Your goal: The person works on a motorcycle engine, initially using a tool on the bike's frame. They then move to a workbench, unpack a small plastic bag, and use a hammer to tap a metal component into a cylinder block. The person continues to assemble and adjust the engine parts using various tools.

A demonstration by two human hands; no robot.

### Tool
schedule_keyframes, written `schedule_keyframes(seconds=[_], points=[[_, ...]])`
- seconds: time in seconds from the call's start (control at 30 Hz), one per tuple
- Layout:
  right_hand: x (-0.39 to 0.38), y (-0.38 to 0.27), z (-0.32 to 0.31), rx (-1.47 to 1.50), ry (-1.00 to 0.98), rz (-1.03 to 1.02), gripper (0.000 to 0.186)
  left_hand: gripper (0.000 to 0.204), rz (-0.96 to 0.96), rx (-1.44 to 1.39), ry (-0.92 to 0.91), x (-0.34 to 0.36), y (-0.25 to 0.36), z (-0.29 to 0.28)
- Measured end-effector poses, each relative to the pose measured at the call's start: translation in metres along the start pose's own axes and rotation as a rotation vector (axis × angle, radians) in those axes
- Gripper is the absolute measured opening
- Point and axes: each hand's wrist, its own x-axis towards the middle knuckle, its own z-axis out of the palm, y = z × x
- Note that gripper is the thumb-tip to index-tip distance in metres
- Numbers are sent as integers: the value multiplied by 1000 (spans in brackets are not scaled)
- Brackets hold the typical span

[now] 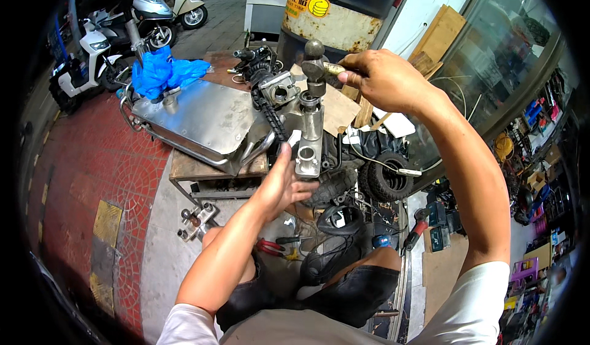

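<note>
My right hand point(390, 81) grips a ball-peen hammer point(314, 68) by its short handle. The hammer's round ball points up, and its flat face is just above or against the top of an upright steel tube point(312, 124); I cannot tell whether they touch. A ring-shaped rim point(308, 100) shows at the tube's mouth. Toward me, the tube joins a flat metal bracket point(306, 159) with a round hole. My left hand point(281, 185) is beside the bracket's near end, fingers apart and holding nothing. Black coiled cable point(269, 114) and a cast clamp point(280, 90) stand left of the tube.
A silver metal case point(200, 121) with a blue plastic bag point(166, 73) rests on a low bench point(215, 168). Pliers point(270, 246), tyres point(388, 178) and an angle grinder point(418, 227) lie below. Scooters point(150, 7) stand far left; a glass door point(498, 56) is at right.
</note>
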Motion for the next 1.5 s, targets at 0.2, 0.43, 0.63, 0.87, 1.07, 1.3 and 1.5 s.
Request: schedule_keyframes(seconds=[0.2, 0.43, 0.63, 0.87, 1.07, 1.3, 1.5], points=[[5, -4, 0, 71, 61, -12, 38, 112, 177, -315, -79, 53, 19, 14], [5, -9, -4, 13, -1, 30, 40, 111, 113, -267, -4, 76, 26, 15], [10, -14, -7, -19, -26, 12, 40, 89, 246, -189, 4, 83, 26, 10], [4, -8, 3, 24, -17, 44, 40, 86, 229, -168, 69, 82, 25, 12], [6, -20, -24, 136, 116, 124, 42, 90, 254, -178, 48, 83, 25, 8], [3, -20, 0, -31, -32, 102, 45, 86, 196, -194, 90, 81, 25, 9], [6, -23, -15, 26, 63, 62, 40, 84, 224, -201, 85, 81, 26, 11]])
